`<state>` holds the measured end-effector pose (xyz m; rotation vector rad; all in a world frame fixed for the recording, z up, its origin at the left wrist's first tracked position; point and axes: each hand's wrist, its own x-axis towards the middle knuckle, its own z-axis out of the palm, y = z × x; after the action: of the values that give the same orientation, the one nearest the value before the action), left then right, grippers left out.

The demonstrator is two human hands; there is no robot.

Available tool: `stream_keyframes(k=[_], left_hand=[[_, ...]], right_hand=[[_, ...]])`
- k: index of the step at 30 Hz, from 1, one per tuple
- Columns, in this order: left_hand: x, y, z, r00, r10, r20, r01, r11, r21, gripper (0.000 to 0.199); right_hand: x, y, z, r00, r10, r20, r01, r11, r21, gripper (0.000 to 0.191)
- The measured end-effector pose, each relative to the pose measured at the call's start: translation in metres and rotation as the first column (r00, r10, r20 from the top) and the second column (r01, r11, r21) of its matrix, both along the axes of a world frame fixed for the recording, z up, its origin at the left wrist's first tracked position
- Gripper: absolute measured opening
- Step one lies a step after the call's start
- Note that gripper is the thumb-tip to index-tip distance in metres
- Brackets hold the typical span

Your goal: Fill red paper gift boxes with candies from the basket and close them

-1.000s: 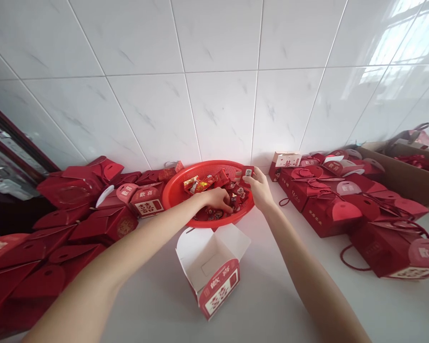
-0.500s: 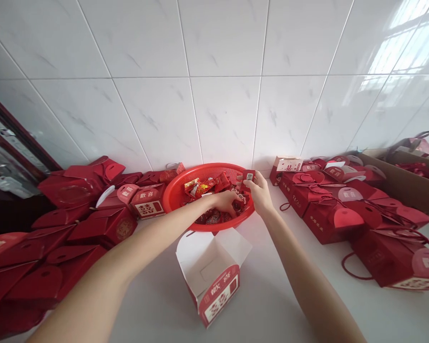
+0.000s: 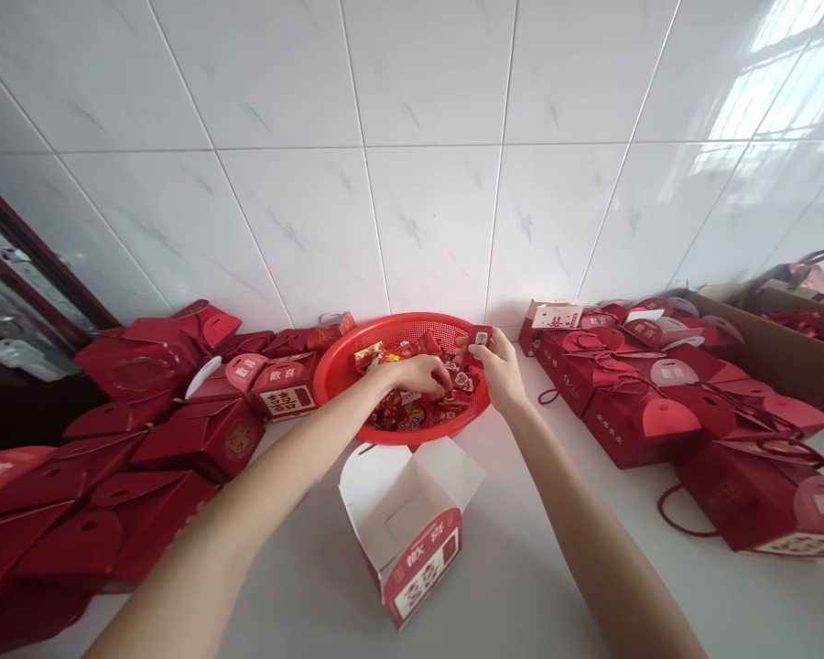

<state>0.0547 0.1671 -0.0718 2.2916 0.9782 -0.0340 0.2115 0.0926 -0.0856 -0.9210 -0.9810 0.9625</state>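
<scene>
A red plastic basket (image 3: pixel 336 366) holds red wrapped sweets (image 3: pixel 416 412) and a few with yellow on them. My left hand (image 3: pixel 420 373) is inside the basket over the sweets, its fingers curled down and pressed together; what they hold, if anything, is hidden. At the basket's right rim, my right hand (image 3: pixel 498 361) grips a small red packet (image 3: pixel 480 338) with a pale label. In front of the basket stands an open red and white box (image 3: pixel 422 572), flaps spread, its visible inside bare white.
Closed red gift boxes (image 3: pixel 199 430) crowd the left side. More red boxes (image 3: pixel 638 412) with cord handles stand on the right, and a brown carton (image 3: pixel 775 348) lies beyond them. A white tiled wall (image 3: pixel 432 220) rises behind the basket.
My left hand has moved slightly left and up within the basket, uncovering more sweets. My right hand still holds the small packet in nearly the same place.
</scene>
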Motion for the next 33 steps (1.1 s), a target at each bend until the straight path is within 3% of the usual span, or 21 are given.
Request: stream_keyframes(k=[4, 6, 9, 13, 18, 25, 33], left_hand=[[0.011, -0.014, -0.001, 0.996, -0.085, 0.008, 0.086, 0.992, -0.092, 0.017], [0.012, -0.015, -0.004, 0.997, -0.065, 0.048, 0.069, 0.993, -0.092, 0.006], [0.009, -0.007, -0.007, 0.983, 0.031, 0.183, -0.018, 0.997, -0.074, 0.019], [0.002, 0.007, -0.002, 0.887, 0.151, 0.436, -0.121, 0.988, -0.095, 0.025], [-0.002, 0.008, 0.006, 0.745, 0.196, 0.638, -0.105, 0.979, -0.177, 0.043], [-0.003, 0.006, 0.007, 0.628, 0.265, 0.731, -0.174, 0.964, -0.2, 0.042], [-0.002, 0.013, 0.001, 0.616, 0.285, 0.735, -0.195, 0.958, -0.209, 0.035]], right_hand=[[0.0, -0.002, 0.001, 1.0, 0.003, 0.01, -0.003, 1.0, 0.002, 0.017], [0.0, -0.002, 0.0, 1.0, 0.003, 0.015, -0.003, 1.0, 0.007, 0.016], [0.0, -0.001, -0.001, 1.0, 0.003, 0.016, -0.003, 1.0, 0.018, 0.016], [0.001, 0.0, -0.002, 1.0, 0.01, 0.021, -0.01, 0.999, 0.031, 0.018], [0.001, 0.001, -0.003, 1.0, 0.018, 0.021, -0.019, 0.999, 0.035, 0.02], [0.001, -0.001, 0.0, 0.999, 0.044, 0.012, -0.045, 0.999, 0.023, 0.019], [0.002, -0.001, 0.001, 0.998, 0.048, 0.03, -0.048, 0.999, 0.025, 0.019]])
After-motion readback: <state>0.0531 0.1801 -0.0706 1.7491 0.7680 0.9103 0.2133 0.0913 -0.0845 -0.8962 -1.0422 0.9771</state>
